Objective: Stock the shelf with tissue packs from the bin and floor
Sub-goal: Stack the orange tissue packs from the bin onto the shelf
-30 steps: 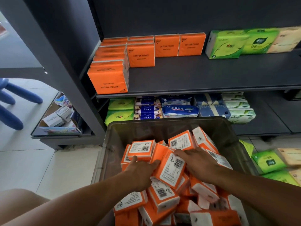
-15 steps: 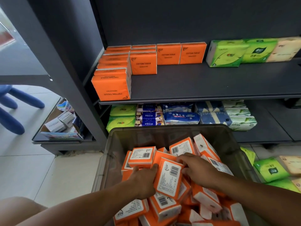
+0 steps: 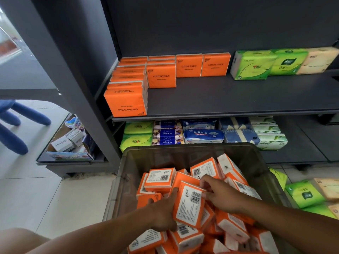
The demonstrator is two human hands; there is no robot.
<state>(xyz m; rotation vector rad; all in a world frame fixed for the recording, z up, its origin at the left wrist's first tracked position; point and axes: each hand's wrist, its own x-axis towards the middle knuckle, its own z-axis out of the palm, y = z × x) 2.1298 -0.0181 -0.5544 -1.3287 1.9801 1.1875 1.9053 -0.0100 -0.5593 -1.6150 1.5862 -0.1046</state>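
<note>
Head view: left hand and right hand both grip the tilted tissue pack between them.

Both forearms are reaching in from the frame's bottom corners, meeting at lower centre. The left hand is gripping a tissue pack by its left edge; the right hand is pinching its upper right corner.

the bin was smooth, smoky translucent plastic. the orange packs were wrapped in thin film with a slight sheen, as were the glossier green packs. the shelf had a matt dark grey finish, smooth and even. the floor tiles looked polished.
</note>
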